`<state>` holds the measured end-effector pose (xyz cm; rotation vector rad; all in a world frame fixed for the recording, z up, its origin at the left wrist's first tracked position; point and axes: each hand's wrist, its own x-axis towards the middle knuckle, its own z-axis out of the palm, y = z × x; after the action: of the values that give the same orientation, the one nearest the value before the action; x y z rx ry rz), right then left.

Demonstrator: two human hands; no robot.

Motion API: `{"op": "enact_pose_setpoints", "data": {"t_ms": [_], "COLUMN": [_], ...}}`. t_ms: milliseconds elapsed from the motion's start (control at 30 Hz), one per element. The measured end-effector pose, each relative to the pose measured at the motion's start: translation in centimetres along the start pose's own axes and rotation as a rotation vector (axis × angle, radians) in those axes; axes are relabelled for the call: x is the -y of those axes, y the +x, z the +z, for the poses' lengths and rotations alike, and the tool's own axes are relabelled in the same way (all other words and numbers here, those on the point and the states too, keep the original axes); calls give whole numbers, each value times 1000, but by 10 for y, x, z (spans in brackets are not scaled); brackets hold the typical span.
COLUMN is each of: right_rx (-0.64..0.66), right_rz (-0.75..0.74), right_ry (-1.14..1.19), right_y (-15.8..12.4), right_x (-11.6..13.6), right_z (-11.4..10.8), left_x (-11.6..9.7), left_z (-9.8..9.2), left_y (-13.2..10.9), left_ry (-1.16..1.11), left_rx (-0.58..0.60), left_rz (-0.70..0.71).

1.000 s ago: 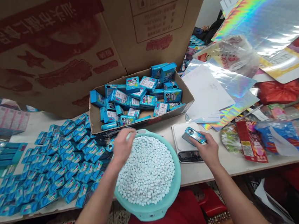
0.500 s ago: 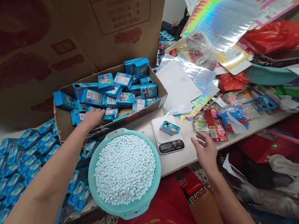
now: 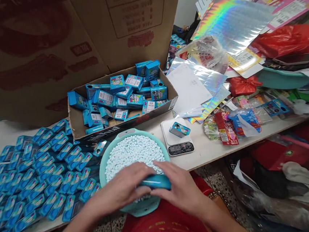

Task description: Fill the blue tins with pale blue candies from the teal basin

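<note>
Both my hands meet over the near side of a teal basin [image 3: 104,166] heaped with small pale-blue candies [image 3: 133,151]. My left hand [image 3: 123,188] and my right hand [image 3: 177,186] grip the two ends of a blue plastic case [image 3: 155,182] held just above the candies. Beyond the basin a small white scale [image 3: 177,143] carries another blue case [image 3: 180,129]. An open cardboard tray [image 3: 75,120] behind holds several blue cartons.
Rows of blue cases [image 3: 40,178] cover the table's left part. A large cardboard box [image 3: 55,49] stands at the back. Holographic sheets [image 3: 229,17], red bags [image 3: 286,39] and snack packets [image 3: 226,127] crowd the right side. Red cloth [image 3: 165,228] lies below the table edge.
My left hand came back from the cardboard tray and my right hand moved in from beside the scale; both now hold a blue case over the basin.
</note>
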<state>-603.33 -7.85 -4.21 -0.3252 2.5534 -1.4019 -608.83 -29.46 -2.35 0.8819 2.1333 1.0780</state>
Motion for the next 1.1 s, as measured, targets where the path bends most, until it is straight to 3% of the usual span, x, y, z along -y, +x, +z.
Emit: {"op": "enact_pose_setpoints", "data": {"t_ms": [67,133,200,300,400,467,567,667,800,900,1000,1100], "right_rx": [155,169,101,-43,-223,-325,-419,-474,-501,-504,-504,-522], "right_rz": [126,263,380,553,672,711,718,722,725,727,738,748], "right_ry": [84,201,358,607,744,775,775,773,791,815,847,844], "right_y": [-4,-11,-21,-38,-52,-58,-62,-64,-64,-63,-62,-63], "right_x": [1,-9,-24,-44,-58,-64,-69,-73,-77,-80,-83,-90], "right_z": [1,-3,-10,-20,-28,-31,-34,-35,-36,-36,-38,-40], "left_x": [-4,5,24,56,78,85,93,100,100,91,78,59], "left_z": [24,35,37,34,30,28,23,14,6,5,6,9], "left_y": [6,14,25,44,60,66,66,55,41,49,80,128], "left_ry": [-84,-178,-188,96,387,440,315,-86,-760,-958,-813,-371], "left_rx": [22,-12,-104,-215,-63,13,-56,-164,-306,-332,-252,-169], "left_rz": [-24,-69,-137,-303,-418,-421,-404,-465,-509,-474,-439,-320]}}
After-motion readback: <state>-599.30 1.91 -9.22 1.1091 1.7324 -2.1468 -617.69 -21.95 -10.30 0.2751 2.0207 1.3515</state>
